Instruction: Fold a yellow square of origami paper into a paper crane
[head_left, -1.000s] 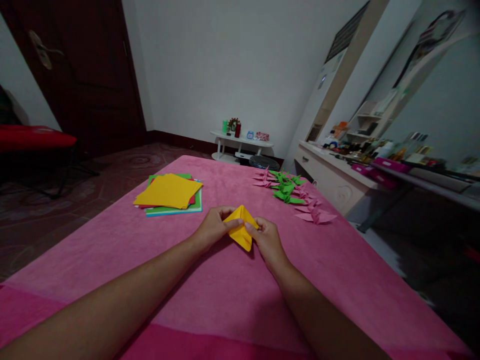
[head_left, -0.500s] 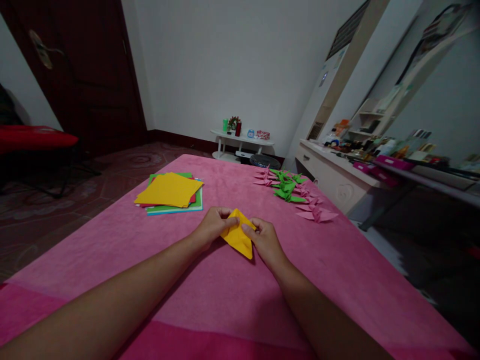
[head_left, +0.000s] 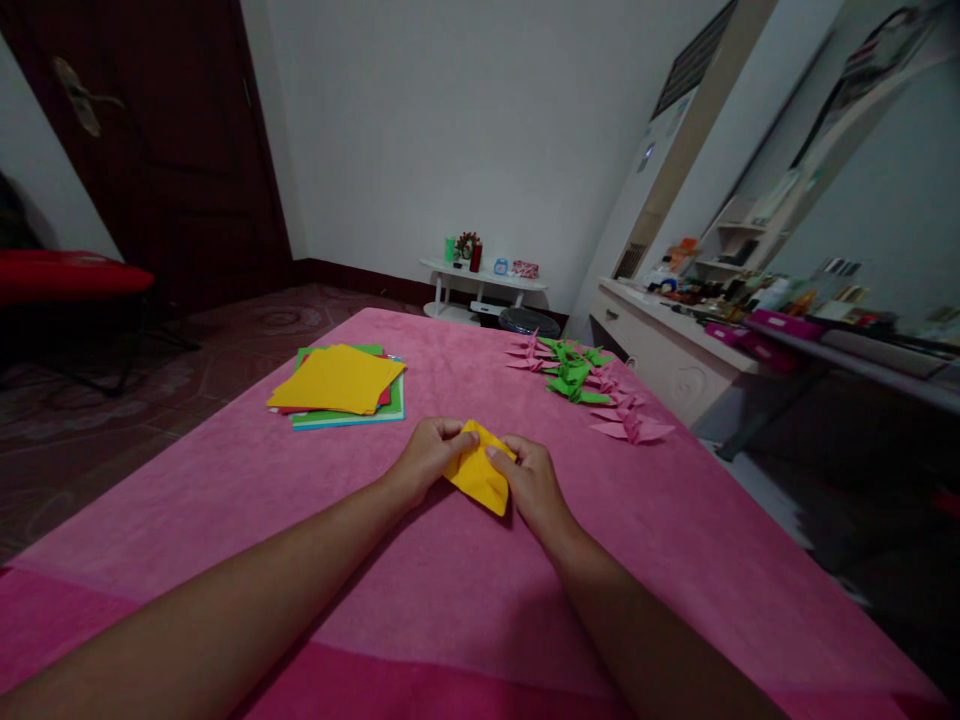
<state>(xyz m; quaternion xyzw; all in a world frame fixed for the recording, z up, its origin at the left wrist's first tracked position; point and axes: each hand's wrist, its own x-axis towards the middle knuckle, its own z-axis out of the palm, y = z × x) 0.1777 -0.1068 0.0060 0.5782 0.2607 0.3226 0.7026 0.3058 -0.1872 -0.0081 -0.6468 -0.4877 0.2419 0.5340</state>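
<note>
A folded piece of yellow origami paper (head_left: 480, 478) is held between my two hands over the pink cloth, one corner pointing down toward me. My left hand (head_left: 433, 452) pinches its left edge, thumb on top and fingers behind. On the right edge, my right hand (head_left: 527, 474) grips it the same way, its thumb pressed on the upper face. The fingers behind the paper are partly hidden. To the left lies a stack of coloured paper (head_left: 337, 380), yellow sheets on top with red, green and blue-edged ones below.
Several folded paper cranes, green (head_left: 574, 382) and pink (head_left: 634, 424), rest at the table's far right on the pink cloth (head_left: 375, 620). Beyond stands a white side table (head_left: 487, 277). A cluttered dresser (head_left: 675, 345) is to the right, a red chair (head_left: 71, 275) to the left.
The yellow paper's outline has changed slightly: its top corner looks blunter and its right edge sits a little farther right. Both hands keep their hold, nearly in place.
</note>
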